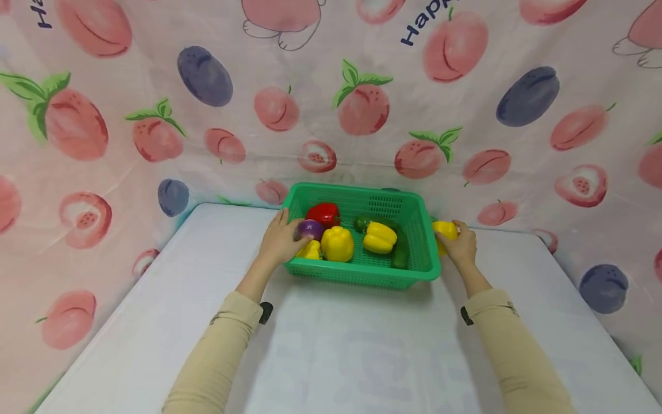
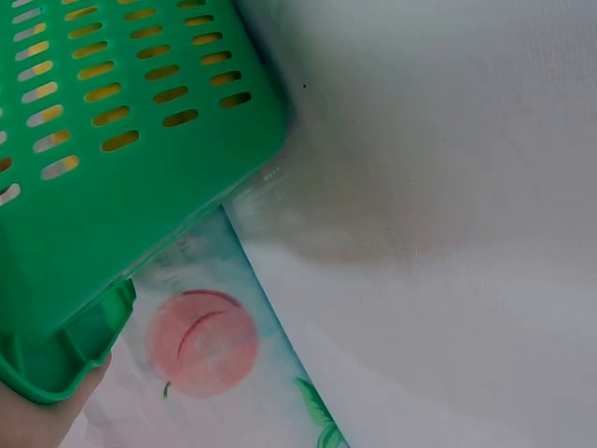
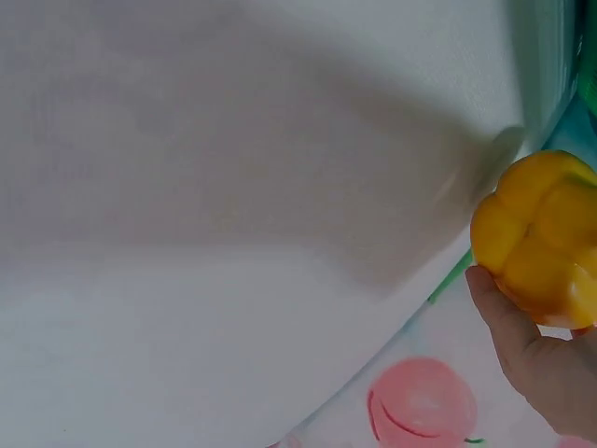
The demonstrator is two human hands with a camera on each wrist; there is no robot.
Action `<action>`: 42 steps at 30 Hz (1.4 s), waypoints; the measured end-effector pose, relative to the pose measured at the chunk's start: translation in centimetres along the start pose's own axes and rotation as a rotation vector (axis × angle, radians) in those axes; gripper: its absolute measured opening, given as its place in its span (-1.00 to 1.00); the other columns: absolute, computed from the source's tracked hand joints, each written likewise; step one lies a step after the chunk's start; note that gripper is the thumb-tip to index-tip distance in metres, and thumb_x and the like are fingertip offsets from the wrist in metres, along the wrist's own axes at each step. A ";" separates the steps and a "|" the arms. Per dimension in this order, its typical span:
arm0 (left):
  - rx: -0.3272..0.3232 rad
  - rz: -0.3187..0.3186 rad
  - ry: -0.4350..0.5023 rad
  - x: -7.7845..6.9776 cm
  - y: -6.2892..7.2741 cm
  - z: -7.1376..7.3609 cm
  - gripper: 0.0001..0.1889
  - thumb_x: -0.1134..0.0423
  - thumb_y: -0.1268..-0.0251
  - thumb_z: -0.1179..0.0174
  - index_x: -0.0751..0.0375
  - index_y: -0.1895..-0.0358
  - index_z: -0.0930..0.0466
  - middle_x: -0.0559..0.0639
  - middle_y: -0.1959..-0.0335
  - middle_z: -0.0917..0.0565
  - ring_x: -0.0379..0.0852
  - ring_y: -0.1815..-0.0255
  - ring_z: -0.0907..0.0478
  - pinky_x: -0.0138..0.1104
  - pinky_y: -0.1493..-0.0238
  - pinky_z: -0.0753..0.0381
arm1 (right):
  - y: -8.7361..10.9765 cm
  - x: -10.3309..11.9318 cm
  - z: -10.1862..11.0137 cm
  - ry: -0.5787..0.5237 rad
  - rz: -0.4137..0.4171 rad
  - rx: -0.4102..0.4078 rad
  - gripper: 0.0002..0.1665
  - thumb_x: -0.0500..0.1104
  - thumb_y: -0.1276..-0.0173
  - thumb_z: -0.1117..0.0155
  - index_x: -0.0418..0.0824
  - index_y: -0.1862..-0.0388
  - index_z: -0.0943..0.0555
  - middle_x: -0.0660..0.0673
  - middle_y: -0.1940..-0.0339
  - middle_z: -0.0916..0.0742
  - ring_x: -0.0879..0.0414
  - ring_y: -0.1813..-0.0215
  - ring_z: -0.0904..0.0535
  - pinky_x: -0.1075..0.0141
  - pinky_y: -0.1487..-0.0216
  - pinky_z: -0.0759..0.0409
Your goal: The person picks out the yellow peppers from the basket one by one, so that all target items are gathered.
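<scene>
Yellow pepper (image 3: 539, 238) sits gripped in the right hand (image 1: 463, 247), left hand (image 1: 279, 241) clasping the green basket (image 1: 362, 269)

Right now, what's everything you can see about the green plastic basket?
The green, rectangular, plastic-looking basket has an open top, a lipped rim and walls full of slots. It sits upright on the white table, holding red, yellow, purple and green toy-like vegetables. The bare left hand grips its left end; whether anything touches its right end is unclear.

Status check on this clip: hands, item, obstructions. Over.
Left hand grips basket at left end. Right hand holds yellow pepper. Pepper outside, beside basket's right end. Right wall between it and basket's inside.
</scene>
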State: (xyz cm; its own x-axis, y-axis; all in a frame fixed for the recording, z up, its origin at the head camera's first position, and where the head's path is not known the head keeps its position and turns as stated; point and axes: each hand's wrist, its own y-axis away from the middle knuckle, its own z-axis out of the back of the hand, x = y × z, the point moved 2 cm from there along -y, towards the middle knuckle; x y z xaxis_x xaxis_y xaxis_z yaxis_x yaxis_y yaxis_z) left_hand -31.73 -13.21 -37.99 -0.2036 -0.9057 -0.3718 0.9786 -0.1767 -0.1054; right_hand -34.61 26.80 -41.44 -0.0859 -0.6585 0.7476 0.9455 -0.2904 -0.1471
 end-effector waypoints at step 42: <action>-0.006 0.000 0.022 -0.2 -0.1 -0.1 -0.36 -0.14 -0.35 0.02 0.20 -0.35 -0.31 0.39 -0.48 0.02 0.31 -0.51 0.13 0.10 -0.49 0.09 | 0.3 -0.1 -0.4 0.106 -0.099 0.065 -0.23 -0.05 -0.39 -0.06 -0.46 -0.39 -0.07 -0.61 -0.24 -0.28 -0.45 -0.16 -0.34 -0.18 -0.25 -0.36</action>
State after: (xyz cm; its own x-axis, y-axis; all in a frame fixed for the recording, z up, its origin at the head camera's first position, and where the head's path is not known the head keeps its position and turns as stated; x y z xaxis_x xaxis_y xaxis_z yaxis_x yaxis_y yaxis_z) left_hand -31.78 -13.02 -38.04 -0.2042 -0.8970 -0.3921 0.9784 -0.1745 -0.1105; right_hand -34.46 26.53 -41.78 -0.2094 -0.6991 0.6837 0.9488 -0.3143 -0.0308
